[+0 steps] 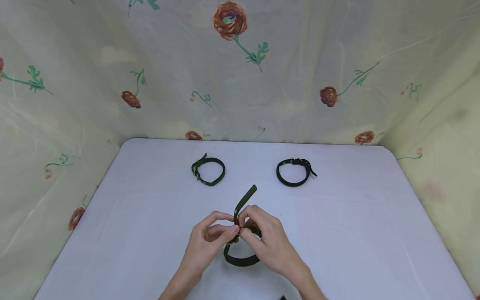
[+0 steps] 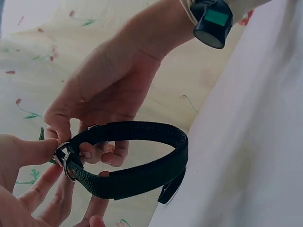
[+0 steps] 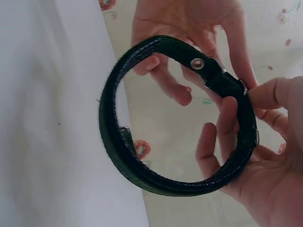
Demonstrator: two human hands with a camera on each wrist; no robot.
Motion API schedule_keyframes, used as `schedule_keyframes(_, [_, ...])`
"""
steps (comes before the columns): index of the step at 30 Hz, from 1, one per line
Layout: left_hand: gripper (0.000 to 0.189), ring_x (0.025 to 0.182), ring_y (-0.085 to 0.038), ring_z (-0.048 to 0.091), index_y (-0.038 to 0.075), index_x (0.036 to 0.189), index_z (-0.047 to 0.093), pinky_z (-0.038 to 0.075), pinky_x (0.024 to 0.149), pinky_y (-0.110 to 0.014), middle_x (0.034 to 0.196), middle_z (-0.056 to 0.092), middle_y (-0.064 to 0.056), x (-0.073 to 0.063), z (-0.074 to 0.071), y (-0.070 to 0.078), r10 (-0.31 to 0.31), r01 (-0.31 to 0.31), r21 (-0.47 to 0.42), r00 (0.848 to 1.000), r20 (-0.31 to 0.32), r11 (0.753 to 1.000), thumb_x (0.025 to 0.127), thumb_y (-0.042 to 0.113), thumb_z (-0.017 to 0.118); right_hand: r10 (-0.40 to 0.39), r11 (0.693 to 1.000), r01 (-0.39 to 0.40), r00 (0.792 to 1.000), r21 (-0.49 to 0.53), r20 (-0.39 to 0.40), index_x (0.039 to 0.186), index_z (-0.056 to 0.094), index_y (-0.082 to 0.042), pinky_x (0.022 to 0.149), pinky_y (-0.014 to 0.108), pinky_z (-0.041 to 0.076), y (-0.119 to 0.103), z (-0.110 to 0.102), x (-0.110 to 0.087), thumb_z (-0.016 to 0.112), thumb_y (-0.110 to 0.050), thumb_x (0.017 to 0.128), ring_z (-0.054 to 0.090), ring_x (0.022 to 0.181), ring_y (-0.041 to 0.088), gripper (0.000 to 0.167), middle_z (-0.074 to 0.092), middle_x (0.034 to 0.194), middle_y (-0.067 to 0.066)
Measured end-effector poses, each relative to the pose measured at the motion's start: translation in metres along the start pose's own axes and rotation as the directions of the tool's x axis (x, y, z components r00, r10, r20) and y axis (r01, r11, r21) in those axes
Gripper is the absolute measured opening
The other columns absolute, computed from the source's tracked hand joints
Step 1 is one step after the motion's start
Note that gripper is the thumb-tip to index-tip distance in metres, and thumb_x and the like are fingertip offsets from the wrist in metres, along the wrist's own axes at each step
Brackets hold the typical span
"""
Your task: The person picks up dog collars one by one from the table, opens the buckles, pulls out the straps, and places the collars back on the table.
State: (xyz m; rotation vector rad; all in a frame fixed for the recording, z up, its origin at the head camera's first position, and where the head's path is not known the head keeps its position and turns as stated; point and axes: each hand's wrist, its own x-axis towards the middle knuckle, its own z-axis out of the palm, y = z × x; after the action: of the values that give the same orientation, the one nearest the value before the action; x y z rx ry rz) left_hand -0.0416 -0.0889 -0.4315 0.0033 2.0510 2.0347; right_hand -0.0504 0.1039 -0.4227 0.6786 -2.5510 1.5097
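Both hands work on one dark green buckle collar (image 1: pixel 241 261), bent into a loop in front of the person. My left hand (image 1: pixel 210 239) pinches it beside the buckle, thumb and fingertips on the strap. Across from it, my right hand (image 1: pixel 268 239) pinches the strap near the same spot, its fingertips close to the left thumb. The strap's free end points up and away. In the left wrist view a metal buckle and ring (image 2: pixel 66 158) show between the fingertips. An eyelet (image 3: pixel 197 63) and the loop's inner face appear in the right wrist view.
Two more dark buckled collars lie on the white table, a left one (image 1: pixel 221 173) and a right one (image 1: pixel 279 175). Flower-printed cloth (image 1: pixel 168 54) hangs behind and beside the table (image 1: pixel 123 221). A small dark object (image 1: pixel 282 298) shows at the bottom edge.
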Motion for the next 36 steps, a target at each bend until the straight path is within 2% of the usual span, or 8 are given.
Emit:
schedule_keyframes(4, [0.028,0.096,-0.018,0.078,0.017,0.122,0.072,0.053,0.093,-0.035,0.1,0.085,-0.01,0.002,0.001,0.004,-0.018,0.018,0.021,0.999,-0.041,1.0,0.098,0.03,0.081,-0.049,0.999,0.048,0.998,-0.025,-0.036,0.103,0.066,-0.022,0.075,0.024,0.059,0.001,0.001,0.0,0.068,-0.004,0.1,0.064,0.08,0.0,0.018,0.07,0.1,-0.006])
schedule_keyframes(9, [0.029,0.093,-0.014,0.074,0.018,0.123,0.072,0.045,0.085,-0.032,0.097,0.085,-0.009,0.003,-0.002,0.006,-0.058,0.062,0.038,0.995,-0.086,0.997,0.099,0.034,0.079,-0.189,0.979,0.183,0.98,-0.094,-0.056,0.11,0.071,-0.02,0.078,0.025,0.062,0.005,0.0,0.001,0.075,-0.009,0.101,0.07,0.088,0.002,0.015,0.074,0.105,-0.007])
schedule_keyframes(13, [0.031,0.091,-0.014,0.074,0.017,0.123,0.074,0.049,0.085,-0.033,0.096,0.085,-0.008,0.005,-0.005,0.006,-0.07,0.077,0.066,0.992,-0.102,0.995,0.099,0.038,0.079,-0.267,0.951,0.258,0.963,-0.169,-0.031,0.116,0.075,-0.02,0.085,0.029,0.062,0.007,-0.003,0.001,0.079,-0.013,0.099,0.074,0.097,0.004,0.019,0.076,0.11,-0.01])
schedule_keyframes(17, [0.03,0.091,-0.013,0.076,0.018,0.12,0.075,0.054,0.09,-0.035,0.095,0.085,-0.004,0.006,-0.006,0.005,-0.036,0.051,0.126,0.992,-0.118,0.991,0.099,0.04,0.079,-0.261,0.944,0.259,0.965,-0.204,0.015,0.117,0.076,-0.022,0.088,0.031,0.061,0.008,-0.007,0.001,0.081,-0.019,0.097,0.074,0.102,0.003,0.021,0.078,0.112,-0.013])
schedule_keyframes(23, [0.023,0.089,-0.009,0.076,0.021,0.118,0.077,0.057,0.082,-0.025,0.097,0.084,0.0,0.005,-0.004,-0.001,0.062,-0.037,0.215,0.992,-0.11,0.976,0.101,0.037,0.077,-0.236,0.941,0.238,0.971,-0.239,0.04,0.114,0.075,-0.019,0.087,0.028,0.06,0.01,-0.007,0.001,0.08,-0.021,0.097,0.073,0.1,0.001,0.017,0.078,0.109,-0.012])
schedule_keyframes(29, [0.025,0.094,-0.009,0.077,0.026,0.126,0.072,0.056,0.082,-0.023,0.108,0.084,0.002,0.002,-0.005,-0.006,0.132,-0.109,0.279,0.989,-0.063,0.954,0.103,0.036,0.075,-0.221,0.948,0.207,0.975,-0.243,-0.031,0.114,0.073,-0.019,0.086,0.029,0.059,0.012,-0.008,0.0,0.081,-0.019,0.095,0.072,0.098,0.001,0.02,0.076,0.109,-0.013])
schedule_keyframes(33, [0.025,0.099,-0.004,0.076,0.034,0.122,0.07,0.056,0.08,-0.023,0.11,0.082,0.009,-0.001,-0.005,-0.009,0.165,-0.129,0.34,0.983,-0.08,0.932,0.099,0.036,0.08,-0.201,0.958,0.172,0.973,-0.228,-0.111,0.113,0.074,-0.019,0.085,0.029,0.061,0.013,-0.012,0.0,0.084,-0.016,0.093,0.073,0.096,0.003,0.023,0.078,0.108,-0.013])
schedule_keyframes(36, [0.021,0.098,-0.003,0.076,0.036,0.117,0.071,0.055,0.079,-0.024,0.108,0.081,0.013,-0.002,-0.006,-0.012,0.178,-0.132,0.357,0.979,-0.1,0.925,0.098,0.036,0.081,-0.181,0.968,0.145,0.969,-0.205,-0.169,0.111,0.075,-0.019,0.083,0.025,0.061,0.013,-0.014,0.001,0.085,-0.014,0.091,0.074,0.094,0.005,0.023,0.079,0.106,-0.011])
